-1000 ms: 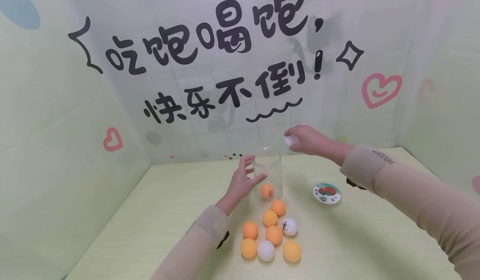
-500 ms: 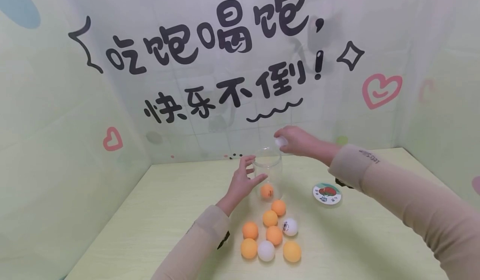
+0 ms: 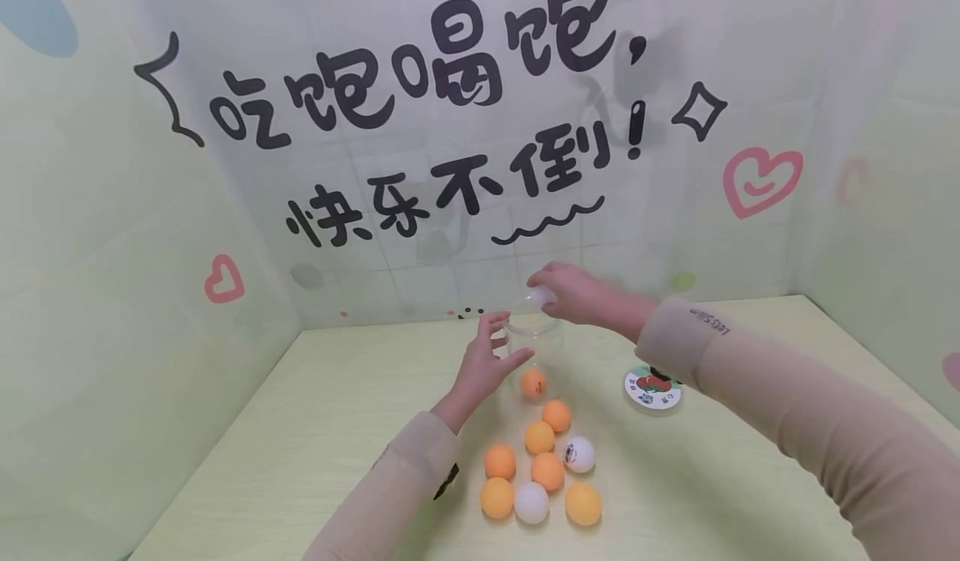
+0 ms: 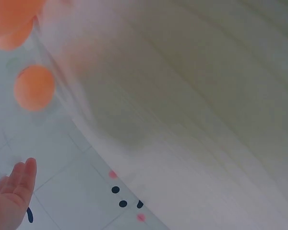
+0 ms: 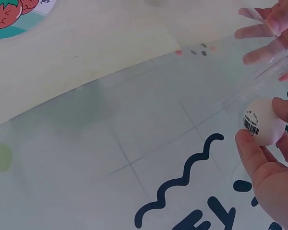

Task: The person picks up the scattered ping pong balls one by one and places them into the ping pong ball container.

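The relation that matters is between the white ball (image 5: 264,122) and the mouth of the clear jar (image 3: 536,343). The jar stands upright on the worktop (image 3: 360,428), its long axis vertical; the ball shows at the far side of the rim. The right hand (image 3: 576,293) reaches in from the right and pinches the ball between thumb and fingers, so it is the nearer hand to the mouth. The left hand (image 3: 487,363) lies at the jar's left side, fingers spread and thumb apart; whether every finger touches the wall I cannot tell.

An orange ball (image 3: 532,383) sits low in the jar. On its near side lie loose balls (image 3: 547,471), orange and white; a tomato-printed disc (image 3: 654,391) lies to the right.

The ball's height over the rim is hard to judge, and the transparent wall is faint. The right sleeve (image 3: 787,403) reaches the disc's far edge. In the left wrist view the hand is cut off and the jar barely readable.
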